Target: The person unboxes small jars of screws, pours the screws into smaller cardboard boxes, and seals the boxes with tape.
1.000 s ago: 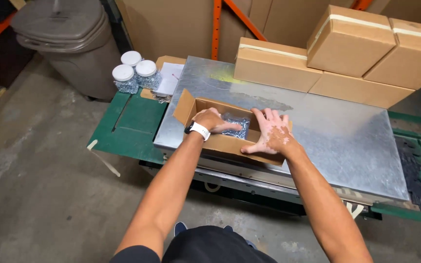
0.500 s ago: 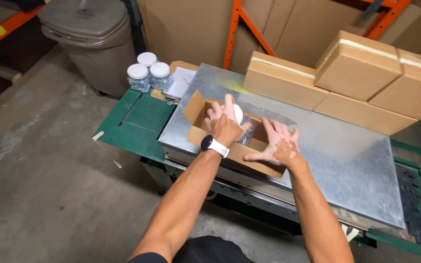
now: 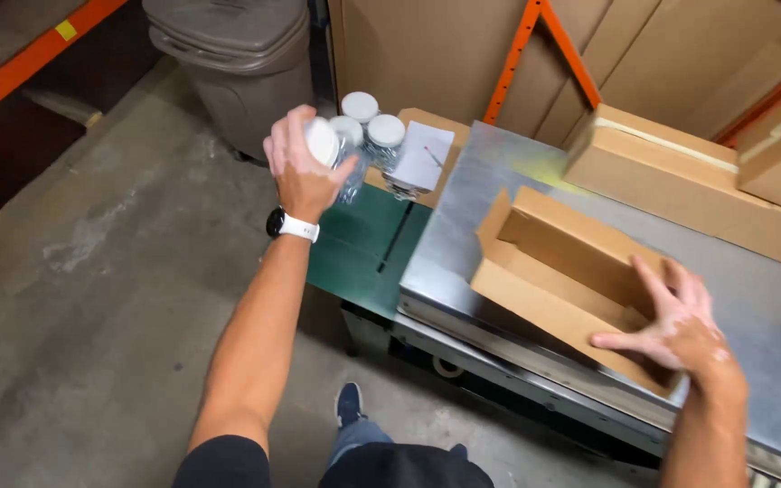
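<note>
My left hand (image 3: 300,172) is raised over the left end of the green bench and grips a clear jar with a white lid (image 3: 327,149). Just beyond it stand two more white-lidded jars (image 3: 374,136) on a flat cardboard piece. My right hand (image 3: 675,321) rests with spread fingers on the near right wall of an open, narrow cardboard box (image 3: 571,271). The box lies on a metal sheet (image 3: 463,235) and looks empty inside.
A grey lidded bin (image 3: 228,63) stands at the back left on the concrete floor. Closed cardboard boxes (image 3: 680,172) are stacked on the metal sheet behind the open box. A paper sheet (image 3: 422,158) lies by the jars. Orange rack posts (image 3: 522,54) rise behind.
My left hand lifted a white-lidded jar out of the open box and carried it left toward the other jars. My right hand stayed on the box.
</note>
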